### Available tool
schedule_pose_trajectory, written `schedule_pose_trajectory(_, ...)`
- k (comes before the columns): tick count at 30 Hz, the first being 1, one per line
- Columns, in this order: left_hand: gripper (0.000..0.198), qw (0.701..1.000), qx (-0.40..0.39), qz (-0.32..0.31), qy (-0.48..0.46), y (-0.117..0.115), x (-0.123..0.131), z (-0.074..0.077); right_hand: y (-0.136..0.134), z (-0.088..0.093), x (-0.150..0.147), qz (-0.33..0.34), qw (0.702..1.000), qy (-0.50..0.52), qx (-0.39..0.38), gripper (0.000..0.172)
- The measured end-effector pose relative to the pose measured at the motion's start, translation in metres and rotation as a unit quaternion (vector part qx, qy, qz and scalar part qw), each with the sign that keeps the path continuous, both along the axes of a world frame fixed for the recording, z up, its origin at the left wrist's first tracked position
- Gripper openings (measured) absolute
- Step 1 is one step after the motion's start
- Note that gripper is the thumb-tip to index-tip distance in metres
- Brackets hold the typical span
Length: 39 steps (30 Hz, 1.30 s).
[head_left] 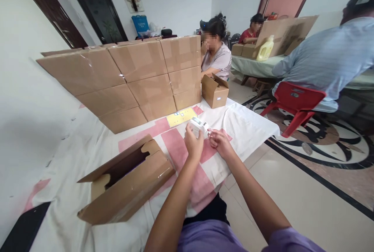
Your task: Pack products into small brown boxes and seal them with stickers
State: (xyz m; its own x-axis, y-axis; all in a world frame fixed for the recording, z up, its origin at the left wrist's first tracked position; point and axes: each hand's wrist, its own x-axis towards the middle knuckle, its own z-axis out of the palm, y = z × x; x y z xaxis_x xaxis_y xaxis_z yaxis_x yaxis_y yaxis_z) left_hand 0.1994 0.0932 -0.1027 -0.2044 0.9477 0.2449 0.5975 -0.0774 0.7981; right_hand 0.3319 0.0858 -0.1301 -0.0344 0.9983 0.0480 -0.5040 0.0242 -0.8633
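My left hand is wrapped around a small white bottle, which lies tilted sideways above the table with its capped end pointing right. Part of a label shows on its upper side. Close to that cap, my right hand has its thumb and fingertips pinched together. Something small and pale shows at the fingertips, too tiny to name. Just beyond the bottle lies a yellow sheet with several small white and blue stickers on it.
An open long cardboard box stands front left. Stacked cartons form a wall behind, with a small open carton at the right corner. Co-workers sit beyond, one on a red chair. A dark flat object lies lower left.
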Motion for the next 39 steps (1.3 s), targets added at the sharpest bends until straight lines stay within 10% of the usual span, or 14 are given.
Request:
schedule_pose_trajectory(5,0.029,0.995,0.029,-0.076,-0.049,-0.069,-0.036,0.025,-0.022,0.017,-0.03,0.024,0.999,-0.023,0.039,0.03)
schedule_pose_trajectory(12,0.009,0.986,0.154,-0.008,-0.065,-0.17,-0.098,0.041,-0.09,0.068,-0.08,0.176,0.95,-0.113,0.231,0.023)
schedule_pose_trajectory(17,0.015,0.971,0.204,0.093,-0.082,-0.221,-0.124,0.033,-0.111,0.099,-0.102,0.103,0.931,-0.206,0.282,0.032)
schedule_pose_trajectory(24,0.02,0.904,0.321,0.221,0.178,-0.206,-0.194,0.061,-0.115,0.11,-0.137,0.162,0.917,-0.199,0.307,0.03)
schedule_pose_trajectory(28,0.056,0.892,0.178,0.299,0.289,-0.183,-0.232,0.084,-0.114,0.116,-0.153,0.19,0.908,-0.223,0.299,0.028)
schedule_pose_trajectory(32,0.079,0.918,0.018,0.247,0.308,-0.173,-0.246,0.089,-0.104,0.124,-0.165,0.202,0.907,-0.249,0.274,0.028)
schedule_pose_trajectory(39,0.042,0.932,-0.02,0.177,0.315,-0.18,-0.246,0.072,-0.078,0.124,-0.193,0.161,0.925,-0.269,0.213,0.026)
